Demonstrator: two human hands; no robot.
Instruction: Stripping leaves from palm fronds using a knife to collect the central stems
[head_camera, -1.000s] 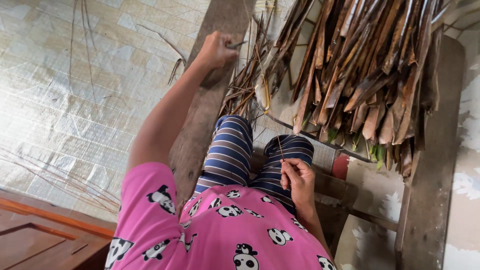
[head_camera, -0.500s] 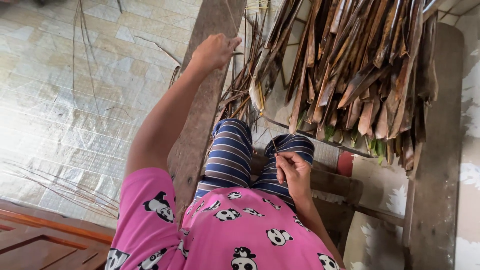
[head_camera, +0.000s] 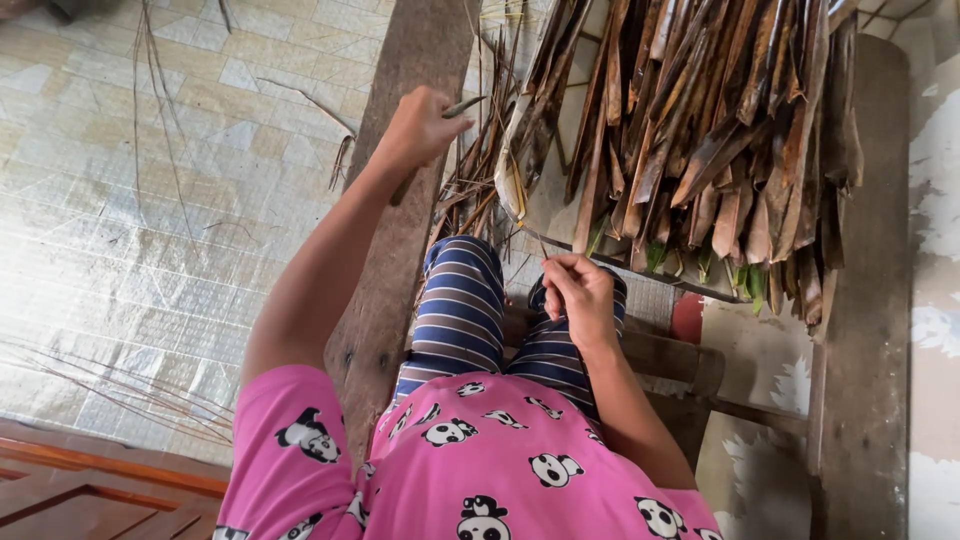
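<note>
My left hand is stretched forward over a wooden plank, closed around a narrow dry leaf strip that points toward a loose bundle of thin brown strips. My right hand rests above my striped knee, pinching a thin pale fibre that runs up toward a curled leaf. A big pile of dried brown palm leaves lies just ahead of both hands.
Woven plastic sheeting covers the floor at left, with stray thin sticks on it. A vertical wooden board stands at right. A wooden frame edge is at lower left. I sit on a low wooden seat.
My left hand has drawn back slightly from the strip bundle with a strip in its grip. My right hand stays at my knee, still pinching the fibre.
</note>
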